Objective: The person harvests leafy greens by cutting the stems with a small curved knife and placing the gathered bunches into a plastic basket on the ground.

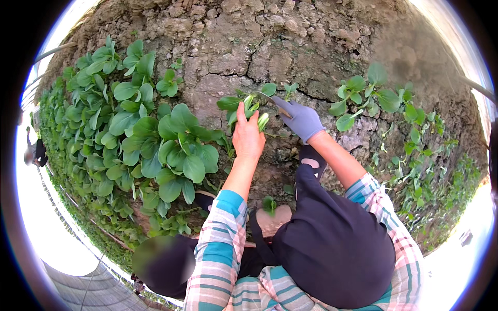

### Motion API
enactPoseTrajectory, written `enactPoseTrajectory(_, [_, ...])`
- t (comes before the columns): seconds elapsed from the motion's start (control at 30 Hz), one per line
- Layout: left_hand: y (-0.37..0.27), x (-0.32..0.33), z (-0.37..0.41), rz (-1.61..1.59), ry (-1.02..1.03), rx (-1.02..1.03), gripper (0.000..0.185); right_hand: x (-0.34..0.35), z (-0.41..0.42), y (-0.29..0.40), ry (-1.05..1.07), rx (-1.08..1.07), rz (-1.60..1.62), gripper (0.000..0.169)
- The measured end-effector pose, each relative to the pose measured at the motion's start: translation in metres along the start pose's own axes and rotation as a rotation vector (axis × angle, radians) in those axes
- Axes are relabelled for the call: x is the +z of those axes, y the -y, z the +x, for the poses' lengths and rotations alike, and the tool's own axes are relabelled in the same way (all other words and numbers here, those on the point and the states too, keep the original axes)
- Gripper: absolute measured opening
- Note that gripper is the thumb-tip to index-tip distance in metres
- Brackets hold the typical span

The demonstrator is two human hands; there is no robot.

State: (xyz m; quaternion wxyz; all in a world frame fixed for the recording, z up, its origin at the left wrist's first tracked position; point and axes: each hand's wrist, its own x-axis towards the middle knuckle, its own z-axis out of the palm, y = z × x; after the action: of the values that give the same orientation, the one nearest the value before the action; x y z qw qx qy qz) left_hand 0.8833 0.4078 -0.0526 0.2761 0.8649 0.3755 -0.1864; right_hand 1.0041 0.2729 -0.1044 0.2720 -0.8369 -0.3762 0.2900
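My bare left hand (pixel 249 134) is closed around several cut leafy green plants (pixel 229 104), their pale stem ends showing between and beside the fingers. Just to its right, my right hand (pixel 298 116), in a grey glove, grips the wooden handle of a knife (pixel 264 97). The knife's blade points left, close to the stems in my left hand. Small green leaves lie or stand on the soil behind the blade. Left of my left hand grows a large leafy green plant (pixel 183 145), at the edge of a dense bed of the same kind.
Cracked, lumpy soil (pixel 229 50) spreads ahead. Loose leafy plants and cut leaves (pixel 387 101) lie on the ground at the right. My shoe (pixel 311 157) stands just below my right hand. Another person (pixel 37 151) is far off at the left edge.
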Motion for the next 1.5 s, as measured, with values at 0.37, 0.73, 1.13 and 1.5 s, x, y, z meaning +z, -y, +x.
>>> enactPoseTrajectory(0.37, [0.006, -0.003, 0.000, -0.039, -0.017, 0.006, 0.057, -0.020, -0.014, 0.002, -0.045, 0.012, 0.023, 0.046])
enactPoseTrajectory(0.73, [0.012, 0.004, -0.001, 0.013, -0.037, 0.022, 0.059, -0.008, 0.007, -0.004, 0.063, -0.025, -0.041, 0.055])
enactPoseTrajectory(1.13, [0.014, 0.001, -0.007, -0.021, 0.025, 0.016, 0.057, -0.021, -0.010, -0.001, 0.127, -0.072, -0.140, 0.053])
enactPoseTrajectory(1.5, [0.027, -0.012, 0.004, 0.010, -0.051, 0.052, 0.042, -0.035, -0.005, -0.009, 0.224, -0.180, -0.344, 0.058])
